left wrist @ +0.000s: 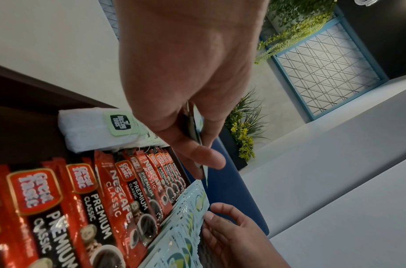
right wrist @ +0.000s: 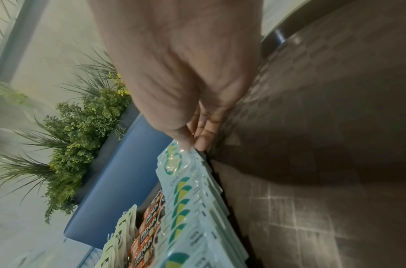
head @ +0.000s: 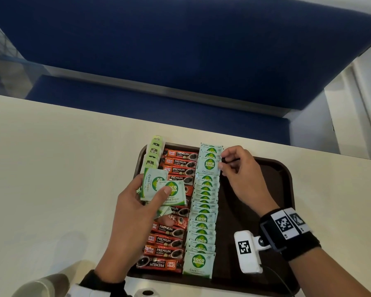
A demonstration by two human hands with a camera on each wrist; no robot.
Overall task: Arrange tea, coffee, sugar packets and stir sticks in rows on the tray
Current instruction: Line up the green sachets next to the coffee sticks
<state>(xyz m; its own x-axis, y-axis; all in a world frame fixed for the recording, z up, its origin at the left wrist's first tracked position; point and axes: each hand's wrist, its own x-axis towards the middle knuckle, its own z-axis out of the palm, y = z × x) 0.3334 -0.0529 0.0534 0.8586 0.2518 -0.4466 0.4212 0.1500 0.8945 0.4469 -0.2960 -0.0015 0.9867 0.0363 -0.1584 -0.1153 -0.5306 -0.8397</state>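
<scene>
On a cream table (head: pixel 51 157), in front of a blue bench seat (head: pixel 180 50), a dark brown tray (head: pixel 276 189) is holding 3 rows of packets running from the near edge to the far edge. The red coffee sachets (head: pixel 165 241) are forming the middle row, each one lying crosswise and overlapping the next. The pale green sugar packets (head: pixel 201 219) are forming the row just to their right, also overlapping. The tea bags (head: pixel 153 151), with light green tags, are sitting in the left row at the far end of the tray. The left hand (head: pixel 135 213) is hovering over the coffee row, its thumb and curled fingers pinching a few loose sugar packets (head: pixel 165 189). The right hand (head: pixel 240 176) is reaching to the far end of the sugar row, its thumb and fingertips (right wrist: pixel 203 139) pinching the right edge of 1 packet (head: pixel 209 166) there.
</scene>
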